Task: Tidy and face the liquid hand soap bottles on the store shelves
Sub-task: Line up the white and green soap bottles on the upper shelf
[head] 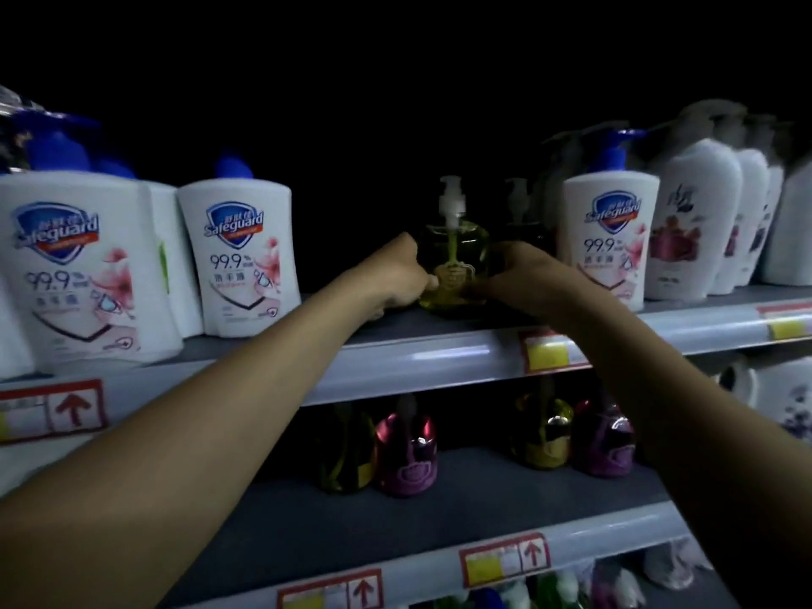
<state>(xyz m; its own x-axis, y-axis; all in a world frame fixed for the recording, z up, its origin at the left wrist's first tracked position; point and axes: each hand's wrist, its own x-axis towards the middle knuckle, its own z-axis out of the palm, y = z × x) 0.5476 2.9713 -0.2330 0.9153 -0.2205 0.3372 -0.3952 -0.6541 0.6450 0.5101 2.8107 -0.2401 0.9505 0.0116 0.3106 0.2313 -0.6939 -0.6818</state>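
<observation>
A clear yellow-green soap bottle (454, 248) with a white pump stands upright on the upper shelf (395, 349), in the dark gap between white bottles. My left hand (397, 274) grips its left side and my right hand (514, 279) grips its right side, low on the body. A second dark pump bottle (520, 213) stands just behind it to the right, mostly hidden in shadow.
White Safeguard bottles (239, 257) with blue pumps stand left of the gap, another (608, 239) right of it, then white flower-printed bottles (698, 230). On the lower shelf (439, 498) stand pink (406, 450), yellow (542, 432) and purple (602, 437) pump bottles. Price tags line the shelf edges.
</observation>
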